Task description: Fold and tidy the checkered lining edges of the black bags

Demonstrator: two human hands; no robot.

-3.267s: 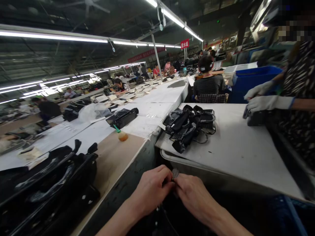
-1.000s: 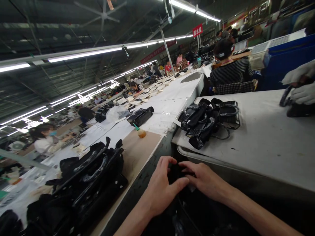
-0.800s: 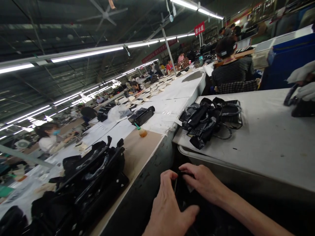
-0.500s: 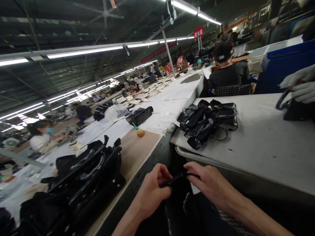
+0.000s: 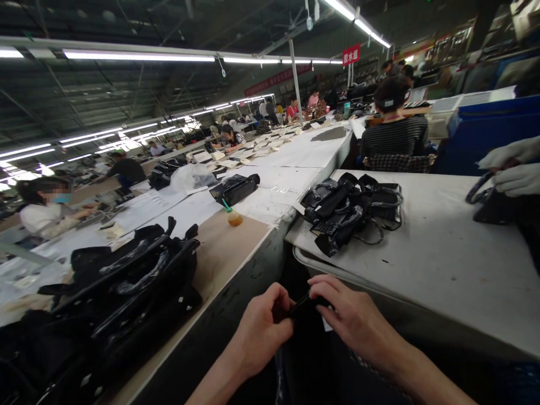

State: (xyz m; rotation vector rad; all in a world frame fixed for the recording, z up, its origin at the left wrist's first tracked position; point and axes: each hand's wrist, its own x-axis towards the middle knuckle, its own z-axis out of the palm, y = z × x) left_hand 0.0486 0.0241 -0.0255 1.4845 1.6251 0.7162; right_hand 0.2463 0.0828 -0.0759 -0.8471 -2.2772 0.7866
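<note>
Low in the middle of the head view, a black bag (image 5: 297, 354) hangs between my hands, its lower part lost in the dark. My left hand (image 5: 265, 329) pinches the bag's upper edge between thumb and curled fingers. Just to the right, my right hand (image 5: 346, 309) grips the same edge, fingers bent over it. A thin dark strip of that edge spans the short gap between the fingertips. Below my right hand a small white tag (image 5: 327, 324) shows. Whether the bag is open inside is too dark to see.
Black bags (image 5: 139, 287) are stacked on the left bench. Another pile of black handbags (image 5: 352, 208) lies on the white table (image 5: 442, 259). A small bottle of amber liquid (image 5: 233, 216) stands on brown board. At right, a co-worker's gloved hands (image 5: 512, 169) hold a black bag.
My right hand has shifted slightly left and its fingers have curled further over the bag's edge. The view has turned a little. My left hand keeps its pinch.
</note>
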